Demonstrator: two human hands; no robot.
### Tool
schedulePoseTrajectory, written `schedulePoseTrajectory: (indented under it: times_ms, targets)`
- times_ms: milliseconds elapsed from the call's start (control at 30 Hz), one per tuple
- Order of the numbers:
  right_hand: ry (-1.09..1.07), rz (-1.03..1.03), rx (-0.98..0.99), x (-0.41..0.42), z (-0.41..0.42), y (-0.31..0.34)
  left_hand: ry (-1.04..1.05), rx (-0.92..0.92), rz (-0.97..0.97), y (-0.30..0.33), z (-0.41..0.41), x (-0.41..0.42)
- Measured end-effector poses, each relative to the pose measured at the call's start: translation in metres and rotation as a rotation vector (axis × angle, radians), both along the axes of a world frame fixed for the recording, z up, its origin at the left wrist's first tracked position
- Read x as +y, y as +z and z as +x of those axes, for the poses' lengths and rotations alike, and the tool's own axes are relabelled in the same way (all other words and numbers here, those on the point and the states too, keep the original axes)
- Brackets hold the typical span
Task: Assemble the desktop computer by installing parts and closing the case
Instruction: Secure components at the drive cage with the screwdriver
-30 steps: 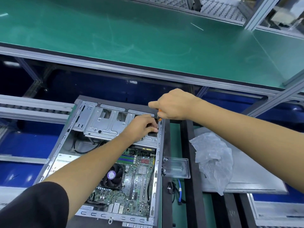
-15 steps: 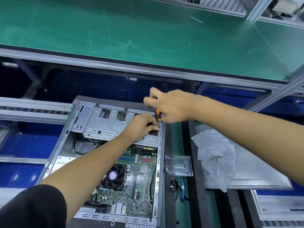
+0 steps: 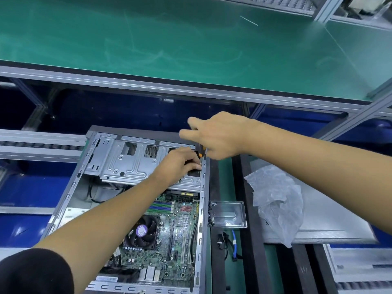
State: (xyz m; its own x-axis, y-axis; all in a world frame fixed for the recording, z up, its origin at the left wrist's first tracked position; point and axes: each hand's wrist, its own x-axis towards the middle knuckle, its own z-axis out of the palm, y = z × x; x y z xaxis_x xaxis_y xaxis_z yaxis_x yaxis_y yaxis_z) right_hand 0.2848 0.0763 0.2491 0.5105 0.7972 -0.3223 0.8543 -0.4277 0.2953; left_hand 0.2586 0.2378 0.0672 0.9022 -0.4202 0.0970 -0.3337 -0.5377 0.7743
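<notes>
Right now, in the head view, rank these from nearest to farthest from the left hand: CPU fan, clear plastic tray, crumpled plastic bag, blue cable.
From the left hand:
1. Clear plastic tray, to its right, beside the case.
2. CPU fan, below it inside the case; too close to the tray to call.
3. Blue cable, lower right.
4. Crumpled plastic bag, far right.

Electronics assembly line, green anti-static bench (image 3: pixel 169 39), aluminium frame rails (image 3: pixel 148 87), roller conveyor (image 3: pixel 38 145)

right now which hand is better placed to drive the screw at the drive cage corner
Right. The right hand already grips the orange-handled screwdriver above the drive cage corner by the case's right rail. The left hand rests there, fingers curled at the tip, apparently steadying it.
</notes>
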Motion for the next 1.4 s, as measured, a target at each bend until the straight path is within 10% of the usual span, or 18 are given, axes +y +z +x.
schedulePoseTrajectory:
  times_ms: [400,667,933,1167,1400]
  targets:
    - [-0.129,-0.011,-0.046,-0.005,0.005,-0.007,0.001,-0.05,0.026,-0.001,-0.001,0.0]
    - [0.349,-0.062,0.002,-0.018,0.02,0.007,-0.006,0.013,0.0,0.004,-0.003,0.0]
    - [-0.131,-0.059,-0.015,-0.006,0.014,-0.003,-0.001,-0.075,0.055,0.004,-0.002,0.0]
    - [0.406,-0.158,-0.017,-0.005,0.021,0.011,0.048,0.079,-0.004,0.005,-0.003,-0.001]
    - [-0.082,-0.128,-0.057,0.003,0.014,-0.002,0.028,-0.036,0.012,0.007,-0.006,-0.001]
